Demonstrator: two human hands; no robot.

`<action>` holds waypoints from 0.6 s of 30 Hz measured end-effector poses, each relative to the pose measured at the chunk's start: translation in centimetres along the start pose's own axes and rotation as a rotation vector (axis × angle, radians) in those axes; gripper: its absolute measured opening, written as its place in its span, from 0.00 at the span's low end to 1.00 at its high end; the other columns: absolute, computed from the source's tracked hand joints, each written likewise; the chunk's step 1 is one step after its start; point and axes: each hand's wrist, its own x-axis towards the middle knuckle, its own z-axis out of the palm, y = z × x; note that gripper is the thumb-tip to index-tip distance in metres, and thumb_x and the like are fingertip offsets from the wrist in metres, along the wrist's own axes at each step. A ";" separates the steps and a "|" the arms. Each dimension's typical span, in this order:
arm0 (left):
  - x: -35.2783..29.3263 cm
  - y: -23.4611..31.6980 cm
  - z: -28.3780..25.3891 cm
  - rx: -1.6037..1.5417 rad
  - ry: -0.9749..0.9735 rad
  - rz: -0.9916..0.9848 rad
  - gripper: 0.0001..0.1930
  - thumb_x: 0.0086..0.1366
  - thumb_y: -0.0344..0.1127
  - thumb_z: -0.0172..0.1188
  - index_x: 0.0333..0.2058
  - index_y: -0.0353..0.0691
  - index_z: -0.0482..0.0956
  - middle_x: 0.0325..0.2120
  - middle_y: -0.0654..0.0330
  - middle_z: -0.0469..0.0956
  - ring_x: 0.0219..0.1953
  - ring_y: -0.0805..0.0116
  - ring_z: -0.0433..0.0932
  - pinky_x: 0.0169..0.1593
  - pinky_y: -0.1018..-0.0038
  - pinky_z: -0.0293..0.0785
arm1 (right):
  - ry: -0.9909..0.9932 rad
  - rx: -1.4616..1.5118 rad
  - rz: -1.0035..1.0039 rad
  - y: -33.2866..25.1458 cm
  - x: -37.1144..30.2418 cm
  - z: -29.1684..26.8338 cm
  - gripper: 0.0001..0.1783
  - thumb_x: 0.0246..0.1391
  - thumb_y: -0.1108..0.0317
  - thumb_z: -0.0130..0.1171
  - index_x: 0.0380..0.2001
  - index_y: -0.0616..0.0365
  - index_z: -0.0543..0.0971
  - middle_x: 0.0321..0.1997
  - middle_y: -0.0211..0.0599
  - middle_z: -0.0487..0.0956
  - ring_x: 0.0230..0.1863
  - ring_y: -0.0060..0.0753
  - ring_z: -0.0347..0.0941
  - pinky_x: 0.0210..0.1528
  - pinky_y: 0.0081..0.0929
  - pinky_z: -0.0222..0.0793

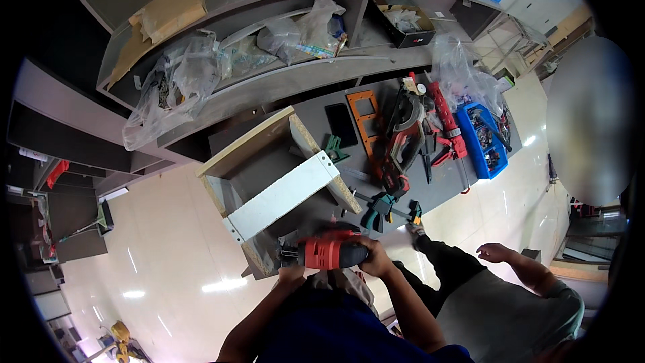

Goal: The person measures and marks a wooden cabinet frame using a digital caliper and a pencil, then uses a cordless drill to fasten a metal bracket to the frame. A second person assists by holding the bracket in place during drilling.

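A red and black power tool (326, 254) with a dark metal front end lies across my body at the table's near edge. My right hand (377, 260) is wrapped round its black rear end. My left hand (290, 275) is closed at the metal front end, its fingertips partly hidden. Just beyond the tool stands an open box of boards (252, 136) with raw chipboard edges. A white strip (282, 195) with dark holes at both ends spans its near side. To the right lie a green and black clamp (381, 210) and a smaller green piece (336, 149).
The grey table (312, 117) also bears a dark phone (341, 125), an orange frame (365, 117), a red and black saw (401, 148), a red caulking gun (445, 117) and a blue tray (494, 163). Behind runs a shelf with plastic bags (195, 70). Another person (507, 302) stands at right.
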 end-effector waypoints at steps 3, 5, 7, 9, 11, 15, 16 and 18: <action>0.2 0.0 0.5 0.022 -0.362 -0.117 0.23 0.60 0.36 0.62 0.55 0.42 0.77 0.52 0.48 0.79 0.55 0.47 0.77 0.58 0.53 0.72 | -0.019 -0.015 0.035 -0.1 -0.2 -0.4 0.29 0.42 0.86 0.64 0.52 0.61 0.81 0.52 0.43 0.85 0.55 0.38 0.81 0.59 0.32 0.73; 0.3 0.1 1.3 0.069 -0.515 -0.142 0.16 0.62 0.37 0.63 0.49 0.42 0.82 0.46 0.49 0.84 0.48 0.48 0.82 0.53 0.53 0.76 | -0.024 -0.004 0.025 0.3 -0.5 -1.0 0.30 0.42 0.87 0.63 0.53 0.61 0.80 0.53 0.43 0.84 0.56 0.38 0.81 0.60 0.32 0.72; 0.5 0.4 0.8 0.052 -0.504 -0.132 0.16 0.62 0.37 0.63 0.49 0.41 0.82 0.46 0.49 0.84 0.48 0.48 0.83 0.53 0.53 0.76 | -0.021 0.044 0.002 0.9 -0.9 -1.7 0.30 0.42 0.87 0.63 0.53 0.61 0.80 0.54 0.43 0.84 0.56 0.36 0.80 0.60 0.31 0.72; 0.8 1.1 0.3 -0.007 -0.404 -0.112 0.16 0.62 0.36 0.63 0.49 0.41 0.82 0.46 0.49 0.84 0.48 0.49 0.83 0.53 0.54 0.76 | -0.019 0.080 0.024 1.0 -1.4 -2.5 0.30 0.44 0.87 0.65 0.54 0.61 0.80 0.54 0.42 0.84 0.56 0.33 0.80 0.61 0.31 0.72; 1.0 2.0 -0.5 -0.095 -0.264 -0.088 0.16 0.63 0.36 0.64 0.49 0.41 0.82 0.46 0.49 0.84 0.48 0.49 0.83 0.54 0.54 0.76 | -0.035 0.098 0.021 2.1 -1.8 -3.2 0.30 0.44 0.86 0.66 0.54 0.61 0.80 0.54 0.42 0.84 0.56 0.32 0.79 0.61 0.31 0.71; 1.3 3.9 -3.4 -0.304 -0.008 -0.019 0.16 0.63 0.36 0.64 0.49 0.40 0.83 0.46 0.49 0.84 0.48 0.50 0.83 0.54 0.55 0.76 | -0.047 0.151 -0.037 4.2 -2.1 -3.9 0.29 0.44 0.83 0.68 0.54 0.60 0.80 0.54 0.41 0.84 0.55 0.34 0.80 0.60 0.31 0.72; 1.4 4.7 -4.2 -0.358 0.039 0.007 0.16 0.63 0.35 0.64 0.49 0.40 0.83 0.46 0.49 0.84 0.48 0.51 0.83 0.54 0.55 0.76 | -0.038 0.156 -0.055 4.2 -2.2 -4.1 0.30 0.42 0.82 0.69 0.53 0.59 0.80 0.53 0.41 0.84 0.55 0.35 0.81 0.59 0.31 0.72; 1.6 6.3 -6.4 -0.467 0.124 0.067 0.16 0.63 0.35 0.65 0.49 0.39 0.83 0.46 0.49 0.84 0.48 0.51 0.84 0.54 0.55 0.76 | -0.030 0.162 -0.113 4.6 -1.9 -4.3 0.29 0.39 0.81 0.66 0.51 0.59 0.79 0.48 0.43 0.84 0.52 0.41 0.82 0.55 0.33 0.74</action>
